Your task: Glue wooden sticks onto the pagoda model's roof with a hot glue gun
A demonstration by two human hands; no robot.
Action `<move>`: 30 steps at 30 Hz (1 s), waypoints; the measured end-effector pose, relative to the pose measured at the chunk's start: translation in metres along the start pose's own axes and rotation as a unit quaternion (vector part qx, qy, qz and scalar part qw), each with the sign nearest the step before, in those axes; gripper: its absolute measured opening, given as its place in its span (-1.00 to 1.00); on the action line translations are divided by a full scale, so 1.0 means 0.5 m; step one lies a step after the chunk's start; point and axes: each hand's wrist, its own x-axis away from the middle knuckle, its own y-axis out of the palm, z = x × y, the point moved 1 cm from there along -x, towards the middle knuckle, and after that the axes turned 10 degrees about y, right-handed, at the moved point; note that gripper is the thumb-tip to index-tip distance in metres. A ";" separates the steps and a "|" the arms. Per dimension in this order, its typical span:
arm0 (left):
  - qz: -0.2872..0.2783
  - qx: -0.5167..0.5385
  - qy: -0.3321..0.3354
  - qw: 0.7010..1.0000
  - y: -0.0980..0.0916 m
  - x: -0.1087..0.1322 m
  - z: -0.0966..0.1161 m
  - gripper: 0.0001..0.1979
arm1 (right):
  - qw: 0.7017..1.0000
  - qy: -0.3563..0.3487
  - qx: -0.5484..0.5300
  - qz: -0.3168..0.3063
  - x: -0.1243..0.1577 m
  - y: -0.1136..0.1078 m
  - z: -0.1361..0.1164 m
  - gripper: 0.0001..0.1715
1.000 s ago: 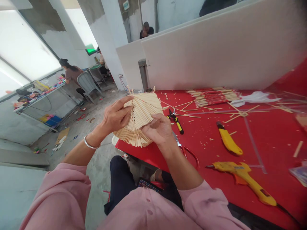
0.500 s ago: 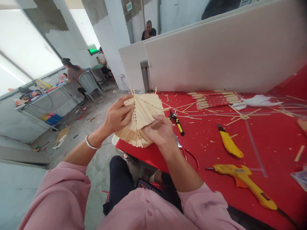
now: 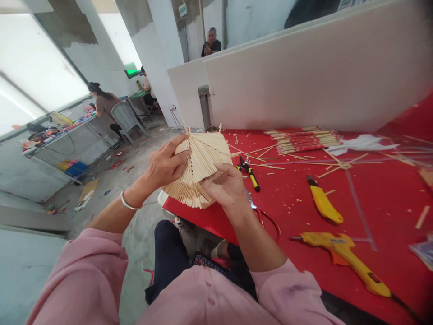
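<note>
Between my hands, over the left edge of the red table, is a model roof made of thin wooden sticks (image 3: 203, 155), with a fringe of stick ends along its lower side. My left hand (image 3: 165, 159) is at its left face, index finger stretched toward the top corner and the other fingers curled against the sticks. My right hand (image 3: 226, 183) grips the lower right edge, thumb on top and fingers tucked underneath. What lies beneath the model is mostly hidden.
On the red table (image 3: 291, 212) lie yellow-black pliers (image 3: 249, 174), a yellow utility knife (image 3: 324, 200), a yellow glue gun (image 3: 345, 255), red-handled scissors (image 3: 269, 221), and bundled sticks (image 3: 304, 140). White boards (image 3: 297, 76) stand behind. Other people sit further off.
My left thumb and fingers have shifted slightly on the roof's left face. The right hand and the model stay almost the same. A person in the background has moved a little.
</note>
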 end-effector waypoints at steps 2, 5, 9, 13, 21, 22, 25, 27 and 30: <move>0.002 -0.010 0.011 1.000 -0.001 -0.002 0.001 -0.79 | 1.000 0.005 -0.005 0.000 0.000 -0.001 0.000 -0.35; 0.005 -0.012 0.013 1.000 0.000 -0.001 0.002 -0.79 | 1.000 0.005 -0.008 0.000 0.000 -0.003 0.001 -0.34; 0.013 -0.004 0.016 1.000 0.001 0.000 0.003 -0.78 | 1.000 -0.001 0.005 0.004 0.000 -0.006 0.001 -0.35; 0.009 0.003 0.009 1.000 0.003 0.006 0.004 -0.78 | 1.000 -0.001 0.006 0.011 0.001 -0.007 0.001 -0.38; 0.062 0.042 -0.039 0.996 -0.017 0.012 -0.001 -0.74 | 1.000 0.006 0.020 0.020 0.008 -0.012 0.001 -0.48; 0.079 0.039 -0.042 0.995 -0.025 0.011 -0.002 -0.72 | 1.000 0.005 0.017 0.023 0.009 -0.012 0.002 -0.50; 0.114 0.022 -0.062 0.991 -0.053 0.011 0.003 -0.68 | 0.999 -0.003 0.010 0.032 0.023 -0.013 0.005 -0.64; 0.126 0.008 -0.085 0.988 -0.074 0.018 0.017 -0.65 | 0.999 -0.005 0.021 0.037 0.053 -0.016 0.008 -0.68; 0.145 0.013 -0.120 0.982 -0.101 0.043 0.058 -0.57 | 0.995 0.006 0.080 0.057 0.144 -0.031 0.009 -0.52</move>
